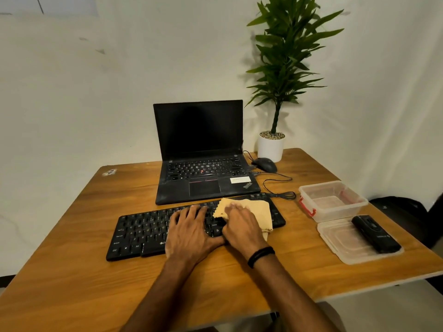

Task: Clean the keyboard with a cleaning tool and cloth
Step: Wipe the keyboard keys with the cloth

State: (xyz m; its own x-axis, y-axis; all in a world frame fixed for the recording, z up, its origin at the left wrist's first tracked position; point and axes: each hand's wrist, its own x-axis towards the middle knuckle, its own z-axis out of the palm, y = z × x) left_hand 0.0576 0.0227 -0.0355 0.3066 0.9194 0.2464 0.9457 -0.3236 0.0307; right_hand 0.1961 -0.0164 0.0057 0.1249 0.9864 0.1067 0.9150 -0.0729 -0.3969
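Head: right hand point(239, 225) flat on cloth point(257, 212)

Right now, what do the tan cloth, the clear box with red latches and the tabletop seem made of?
Tan folded cloth: soft woven or microfibre fabric, matte; it creases and has a zigzag-cut edge.
Clear rectangular box: translucent plastic, slightly glossy; one sees through its walls.
Brown tabletop: wood or wood-look laminate, smooth; grain lines show.

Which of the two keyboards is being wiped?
The separate black keyboard in front of the laptop: the right hand presses a tan cloth on it, the left hand rests on its keys.
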